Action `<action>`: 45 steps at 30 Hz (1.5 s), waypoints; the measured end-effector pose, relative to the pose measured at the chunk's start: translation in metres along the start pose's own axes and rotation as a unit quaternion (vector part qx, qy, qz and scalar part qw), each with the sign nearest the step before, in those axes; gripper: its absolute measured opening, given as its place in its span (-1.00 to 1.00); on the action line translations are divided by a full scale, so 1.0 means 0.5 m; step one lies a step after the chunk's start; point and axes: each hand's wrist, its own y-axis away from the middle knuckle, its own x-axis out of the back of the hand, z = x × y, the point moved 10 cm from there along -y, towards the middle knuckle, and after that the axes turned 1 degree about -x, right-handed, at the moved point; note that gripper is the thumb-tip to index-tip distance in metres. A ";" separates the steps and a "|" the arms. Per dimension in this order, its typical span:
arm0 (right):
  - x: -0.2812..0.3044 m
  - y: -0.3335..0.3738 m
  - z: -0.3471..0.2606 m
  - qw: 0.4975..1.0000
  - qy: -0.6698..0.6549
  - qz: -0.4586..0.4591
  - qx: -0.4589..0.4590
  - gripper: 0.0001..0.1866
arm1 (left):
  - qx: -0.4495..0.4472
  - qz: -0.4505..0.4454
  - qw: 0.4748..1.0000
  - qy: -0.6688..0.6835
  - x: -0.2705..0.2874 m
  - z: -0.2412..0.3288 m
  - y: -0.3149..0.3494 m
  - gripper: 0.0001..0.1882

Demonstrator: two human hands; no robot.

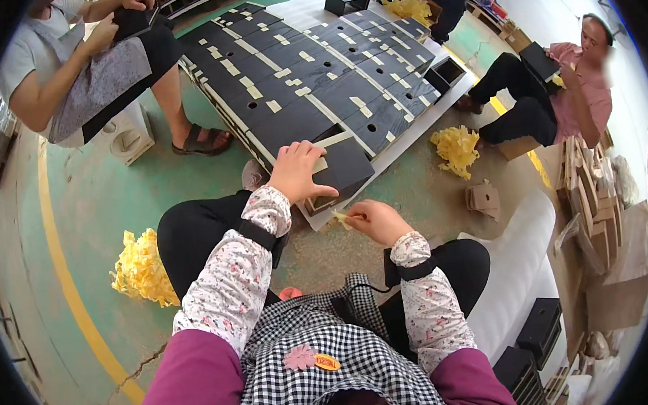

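Note:
My left hand [298, 176] grips the near left side of a black box [346, 165], fingers over its edge and thumb along the near side. The box has pale edges and rests at the near corner of a large group of black boxes [281, 105]. Strips of pale yellow tape dot the tops of that group, along with small round holes. Just right of the box, my right hand [379, 222] is closed in a pinch on a crumpled strip of yellow tape [341, 218]. It is apart from the box.
Heaps of yellow tape lie on the floor at left [144, 269] and right [456, 152]. Co-workers sit at far left and far right; another is at the back. White foam sheet [510, 280] and black boxes [539, 330] lie to my right, near stacked boards [595, 208].

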 end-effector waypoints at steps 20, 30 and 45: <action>0.103 -0.036 0.088 0.782 -0.580 0.222 -0.042 -0.81 | 0.016 0.038 0.999 0.023 -0.002 -0.009 0.024 -0.27; 0.000 -0.111 0.086 0.825 -0.518 0.217 -0.066 -0.77 | 0.014 0.045 0.999 -0.010 -0.003 -0.020 0.035 -0.14; 0.033 -0.081 -0.094 0.910 0.146 0.362 0.138 -0.91 | 0.062 0.042 0.993 0.093 -0.035 -0.011 0.097 0.10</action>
